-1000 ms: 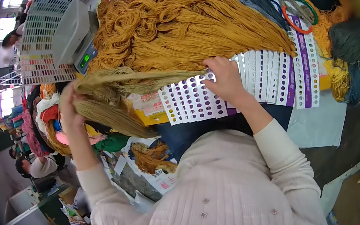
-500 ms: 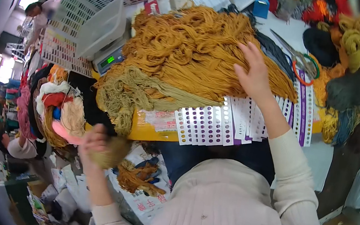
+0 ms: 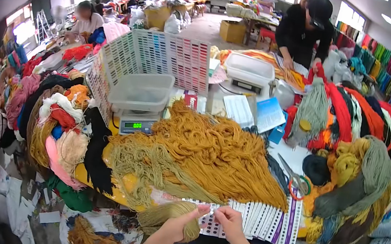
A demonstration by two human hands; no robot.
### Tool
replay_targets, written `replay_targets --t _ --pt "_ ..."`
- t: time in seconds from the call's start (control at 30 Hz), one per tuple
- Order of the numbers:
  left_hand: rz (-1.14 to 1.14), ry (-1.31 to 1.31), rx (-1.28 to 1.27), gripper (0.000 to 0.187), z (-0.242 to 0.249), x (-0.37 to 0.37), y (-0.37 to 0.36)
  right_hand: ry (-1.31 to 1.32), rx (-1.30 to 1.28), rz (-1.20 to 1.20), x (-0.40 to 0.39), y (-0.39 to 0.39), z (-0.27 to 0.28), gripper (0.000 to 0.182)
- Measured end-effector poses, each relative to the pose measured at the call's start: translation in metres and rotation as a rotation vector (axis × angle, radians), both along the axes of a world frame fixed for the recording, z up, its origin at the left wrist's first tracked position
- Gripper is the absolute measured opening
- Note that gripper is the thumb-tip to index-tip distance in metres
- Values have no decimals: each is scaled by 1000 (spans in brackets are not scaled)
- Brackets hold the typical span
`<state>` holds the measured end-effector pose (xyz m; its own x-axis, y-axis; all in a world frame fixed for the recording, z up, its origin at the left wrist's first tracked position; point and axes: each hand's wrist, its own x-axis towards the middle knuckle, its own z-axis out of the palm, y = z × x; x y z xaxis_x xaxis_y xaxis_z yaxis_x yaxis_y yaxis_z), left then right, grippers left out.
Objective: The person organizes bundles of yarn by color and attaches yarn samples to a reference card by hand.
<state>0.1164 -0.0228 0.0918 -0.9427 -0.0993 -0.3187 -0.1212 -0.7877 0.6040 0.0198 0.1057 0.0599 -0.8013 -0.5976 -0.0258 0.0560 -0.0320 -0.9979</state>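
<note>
My left hand (image 3: 179, 224) is closed on a skein of olive-tan thread (image 3: 159, 215), which hangs beside my palm at the table's front edge. Close by on the right, my right hand (image 3: 232, 227) has thumb and forefinger pinched together; whatever lies between them is too small to make out. Behind both hands spreads a large heap of mustard-brown thread (image 3: 217, 149). Paler olive thread (image 3: 139, 167) lies along its front left. White cards with rows of punched holes (image 3: 261, 221) stick out from under the heap, just past my right hand.
A scale (image 3: 137, 125) carrying a clear plastic tub (image 3: 142, 91) stands behind left, before a colour chart (image 3: 170, 58). Scissors (image 3: 295, 177) lie right of the heap. Coloured yarn bundles (image 3: 63, 123) crowd the left. A person in black (image 3: 306, 34) stands across the table.
My right hand has left the mustard heap and come close to my left hand. The left hand has brought the olive skein in from the left. The view has tilted up.
</note>
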Motion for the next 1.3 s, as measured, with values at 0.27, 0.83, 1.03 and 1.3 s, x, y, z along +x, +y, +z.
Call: replay_targets --t 0.27,0.83,1.03,1.3 --pt "-98 200 -21 42 5 9 -12 -313 -121 253 17 -23 31 12" --pt "97 201 47 41 14 9 8 -468 -278 171 23 -1 49 11" --pt "55 241 137 38 17 8 11 -577 -308 242 17 6 53 12" --pt "-14 196 45 28 15 3 15 -399 -141 215 17 8 53 10"
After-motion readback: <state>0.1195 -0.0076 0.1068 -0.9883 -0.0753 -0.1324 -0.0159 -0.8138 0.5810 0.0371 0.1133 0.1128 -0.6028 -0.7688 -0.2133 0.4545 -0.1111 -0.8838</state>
